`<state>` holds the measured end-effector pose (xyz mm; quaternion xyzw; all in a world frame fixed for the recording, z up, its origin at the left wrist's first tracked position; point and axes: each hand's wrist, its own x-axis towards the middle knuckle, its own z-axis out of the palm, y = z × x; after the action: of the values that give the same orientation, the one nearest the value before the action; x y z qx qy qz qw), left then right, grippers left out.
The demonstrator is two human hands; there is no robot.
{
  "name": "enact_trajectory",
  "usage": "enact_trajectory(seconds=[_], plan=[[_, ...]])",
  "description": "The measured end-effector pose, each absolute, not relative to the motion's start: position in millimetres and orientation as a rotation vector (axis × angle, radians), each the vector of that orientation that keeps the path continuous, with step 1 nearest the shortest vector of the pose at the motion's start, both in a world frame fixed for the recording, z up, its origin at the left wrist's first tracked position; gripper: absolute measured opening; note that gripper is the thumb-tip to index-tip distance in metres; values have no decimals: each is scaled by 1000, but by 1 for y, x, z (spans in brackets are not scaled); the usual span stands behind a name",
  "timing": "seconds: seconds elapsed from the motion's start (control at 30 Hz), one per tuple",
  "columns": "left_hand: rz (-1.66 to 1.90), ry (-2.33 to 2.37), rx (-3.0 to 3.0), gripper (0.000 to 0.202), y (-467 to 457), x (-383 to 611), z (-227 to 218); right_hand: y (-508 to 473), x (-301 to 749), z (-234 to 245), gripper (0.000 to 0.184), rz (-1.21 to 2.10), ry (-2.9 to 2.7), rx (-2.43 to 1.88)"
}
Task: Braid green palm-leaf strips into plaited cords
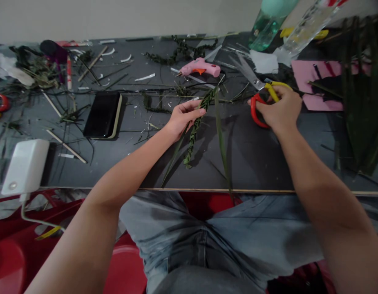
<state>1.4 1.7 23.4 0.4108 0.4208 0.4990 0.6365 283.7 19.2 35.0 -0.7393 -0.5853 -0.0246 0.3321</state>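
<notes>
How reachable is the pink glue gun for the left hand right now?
Probably yes: the pink glue gun lies just beyond the left hand, with nothing tall between, though that hand is holding the braided leaf strip.

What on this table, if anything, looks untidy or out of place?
Leaf scraps and white strips lie scattered over the gray table, which looks untidy. The white box-shaped device sits askew at the front edge, its cable hanging over, so it looks precarious.
</notes>
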Motion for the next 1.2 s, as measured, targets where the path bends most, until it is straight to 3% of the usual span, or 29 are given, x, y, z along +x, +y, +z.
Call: enact_trajectory(seconds=[0.07, 0.27, 0.4, 0.57, 0.73, 0.97, 1.2], plan=[[1127, 953, 947, 21, 3, 1, 22, 21, 290, 35, 25, -65, -1513, -2010], [1119, 887, 1007, 31, 9, -4, 12, 29, 300, 26, 22, 48, -1520, -1742], [1091, 809, 1026, 29, 8, -9, 17, 29, 288, 26, 30, 415, -1429, -1527], [966, 628, 1015, 25, -1, -13, 27, 20, 285, 32, 57, 561, -1561, -1344], [847, 526, 976, 31, -6, -11, 34, 12, 286, 33, 53, 675, -1748, -1258], [846, 539, 943, 24, -4, -13, 36, 14, 287, 27, 40, 622, -1773, -1082], [773, 553, 892, 26, -6, -13, 35, 16, 296, 29, 45, 285, -1782, -1173]])
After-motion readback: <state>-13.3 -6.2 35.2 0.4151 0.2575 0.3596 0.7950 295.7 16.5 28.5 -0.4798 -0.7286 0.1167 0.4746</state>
